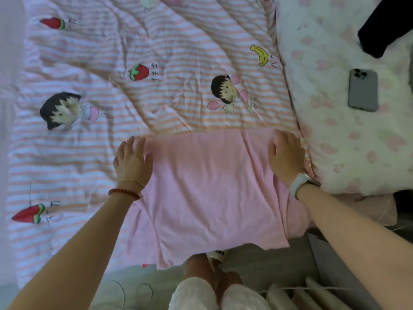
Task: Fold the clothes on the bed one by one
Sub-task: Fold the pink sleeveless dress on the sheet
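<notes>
On the striped cartoon bedsheet (89, 153), both hands (133, 157) flat, ungrasping, atop a pink garment (210, 186).

1. soft, even, rather dim light with a cool pinkish-grey cast; no glare anywhere.
2. shadows are faint: thin ones lie in the wrinkles of the striped sheet (178, 41) and under both forearms.
3. wide-angle bending curves the bed's left edge and stretches the arms at the lower corners.
4. the whole picture is slightly soft, most blurred at the far-left edge and bottom.
</notes>
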{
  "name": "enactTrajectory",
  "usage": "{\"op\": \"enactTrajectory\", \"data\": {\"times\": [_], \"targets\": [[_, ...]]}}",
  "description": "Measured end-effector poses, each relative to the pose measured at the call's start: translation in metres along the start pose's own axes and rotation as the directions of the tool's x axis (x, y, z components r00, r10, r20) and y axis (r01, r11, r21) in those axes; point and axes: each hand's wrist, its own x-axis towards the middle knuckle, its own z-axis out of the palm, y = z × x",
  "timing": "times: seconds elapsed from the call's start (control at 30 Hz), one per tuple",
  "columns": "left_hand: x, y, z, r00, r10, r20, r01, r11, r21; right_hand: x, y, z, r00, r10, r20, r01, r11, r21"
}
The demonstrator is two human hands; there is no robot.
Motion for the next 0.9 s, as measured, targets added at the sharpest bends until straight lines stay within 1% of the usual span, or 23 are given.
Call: {"op": "enactTrajectory", "data": {"times": [0.03,0.07,0.13,0.17,0.27,0.33,0.4,0.5,0.6,0.67,0.77,0.9], "targets": [[0.016,-0.004,-0.001,0.998,-0.05,0.035,0.05,0.999,-0.016,0.017,0.001,0.001,0.996,0.078,0.052,-0.08,0.996,0.037],[0.031,-0.009,-0.003,0.99,-0.103,0.092,0.107,0.994,-0.039,0.031,0.002,0.001,0.986,0.119,0.12,-0.132,0.986,0.103],[0.054,-0.02,-0.005,0.967,-0.152,0.203,0.175,0.98,-0.099,0.052,0.005,0.001,0.964,0.124,0.235,-0.18,0.956,0.234],[0.062,-0.025,-0.006,0.962,-0.15,0.229,0.186,0.972,-0.142,0.058,0.007,0.0,0.958,0.126,0.259,-0.194,0.947,0.257],[0.07,-0.035,-0.014,0.942,-0.175,0.287,0.255,0.928,-0.271,0.071,0.016,-0.001,0.952,0.156,0.264,-0.231,0.932,0.28],[0.071,-0.039,-0.018,0.939,-0.165,0.302,0.258,0.919,-0.299,0.074,0.018,-0.004,0.955,0.179,0.238,-0.254,0.907,0.336],[0.069,-0.038,-0.023,0.953,-0.172,0.249,0.256,0.895,-0.364,0.074,0.016,-0.007,0.962,0.19,0.196,-0.258,0.868,0.424],[0.069,-0.03,-0.034,0.976,-0.199,0.09,0.218,0.865,-0.451,0.075,0.011,-0.016,0.984,0.176,0.036,-0.17,0.849,0.501],[0.081,-0.019,-0.049,0.963,-0.253,-0.096,0.163,0.827,-0.537,0.09,0.001,-0.029,0.979,0.151,-0.136,-0.051,0.832,0.552],[0.102,-0.011,-0.057,0.943,-0.27,-0.194,0.119,0.819,-0.562,0.113,-0.009,-0.037,0.966,0.146,-0.212,0.004,0.814,0.58],[0.142,-0.005,-0.057,0.93,-0.284,-0.232,0.133,0.851,-0.508,0.157,-0.022,-0.039,0.971,0.139,-0.196,0.005,0.803,0.596],[0.188,-0.009,-0.037,0.914,-0.358,-0.19,0.264,0.882,-0.39,0.208,-0.018,-0.02,0.985,0.159,-0.067,-0.099,0.838,0.537]]}}
